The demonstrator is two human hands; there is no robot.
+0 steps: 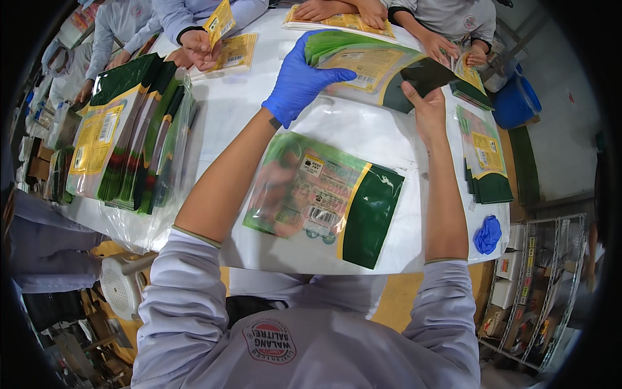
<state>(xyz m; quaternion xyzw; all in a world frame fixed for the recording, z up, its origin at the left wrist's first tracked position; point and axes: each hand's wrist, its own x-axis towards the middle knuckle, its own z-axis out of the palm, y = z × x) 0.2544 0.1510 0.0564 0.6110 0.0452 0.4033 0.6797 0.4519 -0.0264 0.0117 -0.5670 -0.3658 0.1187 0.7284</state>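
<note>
My left hand [297, 83], in a blue glove, grips the left end of a fanned stack of green and yellow printed plastic pouches [363, 65]. At the stack's dark green right end, my bare right hand [426, 109] closes on it with the thumb on top. The stack is held up over the table, slightly bent. Below it, between my forearms, a second pile of pouches [317, 194] lies flat, its clear printed panel to the left and dark green band to the right.
A large plastic bag of upright pouches [123, 136] stands at the left. More pouches [484, 155] and a crumpled blue glove [487, 235] lie along the right edge. Across the white table [227, 123], other people's hands handle yellow packs. A blue drum [517, 100] stands beyond the right edge.
</note>
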